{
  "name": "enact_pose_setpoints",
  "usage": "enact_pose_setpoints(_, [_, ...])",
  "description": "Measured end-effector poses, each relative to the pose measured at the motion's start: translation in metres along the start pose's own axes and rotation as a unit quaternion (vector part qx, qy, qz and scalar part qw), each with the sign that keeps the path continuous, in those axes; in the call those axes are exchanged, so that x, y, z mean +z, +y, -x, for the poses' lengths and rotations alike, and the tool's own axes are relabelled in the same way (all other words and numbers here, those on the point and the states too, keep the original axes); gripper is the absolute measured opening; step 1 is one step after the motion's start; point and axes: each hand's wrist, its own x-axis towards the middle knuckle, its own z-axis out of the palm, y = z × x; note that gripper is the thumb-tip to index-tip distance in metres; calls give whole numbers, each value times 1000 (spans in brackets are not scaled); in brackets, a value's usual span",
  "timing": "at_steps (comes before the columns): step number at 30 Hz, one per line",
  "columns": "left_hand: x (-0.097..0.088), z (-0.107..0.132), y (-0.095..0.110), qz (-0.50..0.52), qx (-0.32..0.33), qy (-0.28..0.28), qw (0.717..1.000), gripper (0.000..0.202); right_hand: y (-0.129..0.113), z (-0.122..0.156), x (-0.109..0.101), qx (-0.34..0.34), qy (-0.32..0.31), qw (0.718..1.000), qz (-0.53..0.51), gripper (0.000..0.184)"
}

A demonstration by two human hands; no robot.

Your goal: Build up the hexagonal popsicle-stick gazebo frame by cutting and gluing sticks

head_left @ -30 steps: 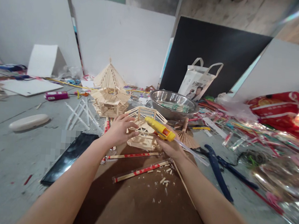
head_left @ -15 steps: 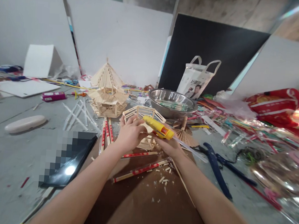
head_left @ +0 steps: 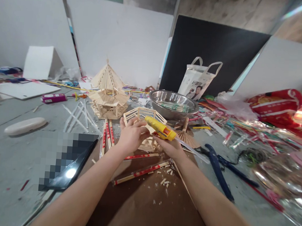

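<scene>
R hand grasps yellow plastic glue gun w/ translucent stick out back, by many-sided pale-wood stick frame at far end of brown board. L hand at frame's L side, fingers bent (can't tell if gripping). Tiered pale-wood pagoda behind, to L.

- The left hand has its fingers over the near left of an open, many-sided frame of pale wooden sticks; their grip is hidden.
- The right hand holds a yellow plastic glue gun, nozzle pointing left.
- Far left stands a pale wooden pagoda model.
- Far right sits a round steel basin.
- Near, red-banded pale sticks lie on a brown sheet.
</scene>
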Motion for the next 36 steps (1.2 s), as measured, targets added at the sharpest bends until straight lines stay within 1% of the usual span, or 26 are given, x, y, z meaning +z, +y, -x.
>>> enact_pose_setpoints(2, [-2,0,2,13,-11,23,1000,18,-6,-1,0,12,10,1000,-12,22])
enact_pose_setpoints(3, [-4,-1,3,22,-22,42,999,18,-11,-2,-1,17,27,999,-19,21])
enact_pose_setpoints(6, [-15,-3,7,67,-78,120,987,20,-29,-3,-7,4,78,996,-41,21])
enact_pose_setpoints(8, [-24,-4,10,138,-120,158,970,21,-42,-3,-12,-12,87,995,-49,20])
enact_pose_setpoints(9, [-28,-4,11,199,-144,162,956,21,-48,-2,-15,-15,84,995,-54,19])
enact_pose_setpoints(10, [-32,-5,12,276,-170,158,933,23,-54,-1,-17,-17,78,995,-61,17])
enact_pose_setpoints(11, [-35,-5,13,360,-196,148,900,24,-59,0,-20,-18,68,995,-69,15])
enact_pose_setpoints(12, [-39,-5,13,444,-221,134,858,24,-64,2,-23,-19,53,996,-76,15])
enact_pose_setpoints(14, [-43,-5,14,580,-265,106,763,22,-73,5,-30,-26,18,996,-86,15])
enact_pose_setpoints(15, [-45,-5,15,629,-281,96,718,19,-77,7,-33,-30,0,996,-88,16])
enact_pose_setpoints(17, [-48,-4,16,698,-305,79,643,13,-85,11,-39,-34,-35,995,-81,18])
enact_pose_setpoints(18, [-49,-4,17,722,-312,74,613,11,-89,12,-42,-33,-49,996,-71,18])
enact_pose_setpoints(19, [-50,-4,19,739,-317,73,590,9,-93,14,-45,-30,-61,996,-60,18])
enact_pose_setpoints(20, [-51,-5,20,751,-321,72,572,8,-97,15,-48,-24,-74,996,-48,18])
enact_pose_setpoints(22, [-52,-5,22,767,-328,71,548,8,-102,18,-51,-11,-98,995,-23,19])
enact_pose_setpoints(25, [-53,-6,23,773,-342,70,529,8,-106,20,-54,1,-128,992,5,23])
enact_pose_setpoints(27, [-52,-6,24,772,-349,73,527,6,-107,21,-53,-3,-137,990,21,22])
enact_pose_setpoints(28, [-51,-6,23,767,-349,75,533,5,-108,21,-53,-10,-140,990,27,22])
enact_pose_setpoints(29, [-50,-6,23,759,-347,79,546,3,-108,21,-52,-19,-142,989,34,20])
enact_pose_setpoints(32, [-48,-4,23,723,-321,83,606,12,-110,22,-52,-54,-150,985,62,18])
enact_pose_setpoints(33, [-47,-3,23,714,-315,79,621,16,-111,22,-53,-64,-158,983,73,18])
enact_pose_setpoints(34, [-48,-3,23,708,-314,72,628,19,-111,22,-53,-70,-166,980,86,18])
enact_pose_setpoints(36, [-49,-1,24,704,-332,50,626,23,-113,22,-54,-72,-186,973,115,18])
